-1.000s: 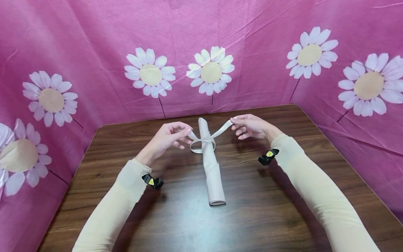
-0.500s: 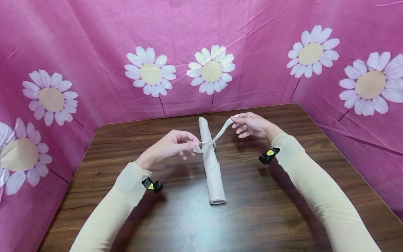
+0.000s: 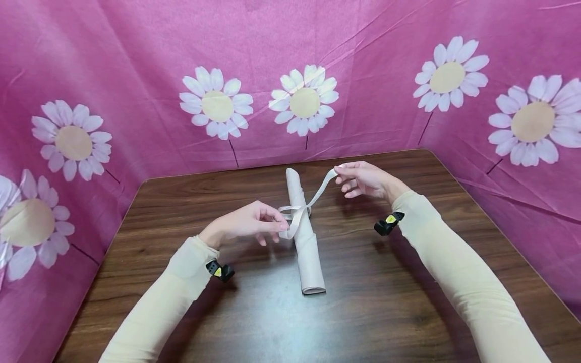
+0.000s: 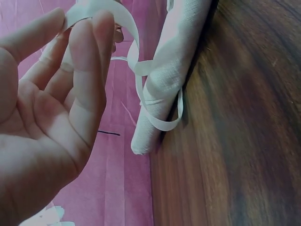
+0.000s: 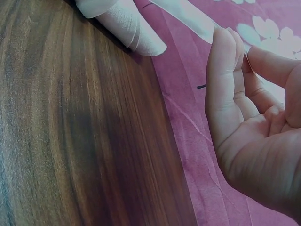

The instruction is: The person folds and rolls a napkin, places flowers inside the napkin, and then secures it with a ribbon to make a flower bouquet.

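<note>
A rolled pale cloth (image 3: 308, 257) lies lengthwise on the table, its near end showing folded layers. Around its middle a white ribbon (image 3: 321, 189) passes in a loose loop, with its two ends crossing over the top. My left hand (image 3: 247, 220) pinches one ribbon end just left of the roll, low over the wood. Up and to the right, my right hand (image 3: 365, 180) pinches the other end between thumb and fingertips, holding it raised. In the left wrist view the loop hangs slack around the rolled cloth (image 4: 169, 61), apart from its surface on one side.
The brown wooden table (image 3: 386, 302) has its back edge against a pink curtain (image 3: 372, 101) printed with white daisies. Black straps with cameras (image 3: 389, 223) hang from both sleeved wrists.
My left hand has moved down toward me and slightly right, drawing its ribbon end across the front of the roll. The right hand stays almost still with its end.
</note>
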Available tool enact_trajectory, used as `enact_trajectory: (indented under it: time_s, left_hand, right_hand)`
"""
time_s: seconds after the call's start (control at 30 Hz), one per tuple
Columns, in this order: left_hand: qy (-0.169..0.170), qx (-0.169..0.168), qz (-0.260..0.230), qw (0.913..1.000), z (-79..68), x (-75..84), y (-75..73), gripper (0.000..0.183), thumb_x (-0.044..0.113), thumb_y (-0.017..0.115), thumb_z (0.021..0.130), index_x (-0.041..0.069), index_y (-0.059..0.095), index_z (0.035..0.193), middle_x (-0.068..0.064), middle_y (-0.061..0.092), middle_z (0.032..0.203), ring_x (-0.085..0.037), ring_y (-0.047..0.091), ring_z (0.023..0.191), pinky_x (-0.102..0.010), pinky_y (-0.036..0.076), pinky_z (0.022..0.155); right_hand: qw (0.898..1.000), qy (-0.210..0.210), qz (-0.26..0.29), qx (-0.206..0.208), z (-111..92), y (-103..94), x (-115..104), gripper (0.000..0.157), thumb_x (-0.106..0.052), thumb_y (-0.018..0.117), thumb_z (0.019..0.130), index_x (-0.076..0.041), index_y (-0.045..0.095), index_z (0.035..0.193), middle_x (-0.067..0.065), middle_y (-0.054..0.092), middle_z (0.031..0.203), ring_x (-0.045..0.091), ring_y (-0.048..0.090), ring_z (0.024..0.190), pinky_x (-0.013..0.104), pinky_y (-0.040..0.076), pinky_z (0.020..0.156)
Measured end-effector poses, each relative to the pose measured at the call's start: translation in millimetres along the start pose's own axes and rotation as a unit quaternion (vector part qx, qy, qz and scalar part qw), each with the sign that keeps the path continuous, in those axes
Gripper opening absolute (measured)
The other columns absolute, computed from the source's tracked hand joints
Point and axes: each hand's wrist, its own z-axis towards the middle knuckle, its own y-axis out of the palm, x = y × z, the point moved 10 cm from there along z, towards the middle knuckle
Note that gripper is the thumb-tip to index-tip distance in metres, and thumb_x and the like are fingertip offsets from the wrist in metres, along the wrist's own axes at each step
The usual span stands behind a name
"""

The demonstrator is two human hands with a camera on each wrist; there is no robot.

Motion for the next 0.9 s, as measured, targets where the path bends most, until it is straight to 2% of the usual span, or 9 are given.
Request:
enact_trajectory:
  time_s: [0.3, 0.53, 0.9]
  left_hand:
    - [-0.006, -0.026, -0.004, 0.9996, -3.7, -14.7, 4.5, 0.019, 0.021, 0.069, 0.099, 0.007, 0.076, 0.110, -0.032, 0.068, 0.106, -0.052, 0.063, 0.095, -0.057, 0.057, 0.069]
    - [-0.022, -0.043, 0.000, 0.9988, -3.9, -29.7, 9.6, 0.021, 0.022, 0.068, 0.099, 0.006, 0.077, 0.110, -0.025, 0.072, 0.105, -0.042, 0.068, 0.091, -0.043, 0.060, 0.063]
    - [-0.041, -0.063, -0.006, 0.9971, -4.1, -43.0, 18.6, 0.022, 0.019, 0.066, 0.101, 0.003, 0.075, 0.113, -0.024, 0.072, 0.106, -0.037, 0.071, 0.086, -0.032, 0.058, 0.060]
  right_hand:
    - [1.000, -0.001, 0.003, 0.007, -3, -2.5, 3, 0.015, -0.026, 0.059, 0.105, -0.015, 0.067, 0.102, 0.002, 0.066, 0.085, 0.013, 0.063, 0.063, 0.033, 0.058, 0.060]
    - [1.000, 0.001, 0.009, 0.009, -4, -4.5, 8, 0.016, -0.026, 0.057, 0.106, -0.014, 0.067, 0.101, 0.001, 0.066, 0.084, 0.013, 0.062, 0.062, 0.033, 0.058, 0.059]
    - [1.000, 0.005, 0.005, 0.012, -4, -3.5, 10, 0.016, -0.028, 0.058, 0.105, -0.015, 0.066, 0.101, 0.001, 0.066, 0.085, 0.013, 0.063, 0.063, 0.033, 0.058, 0.060]
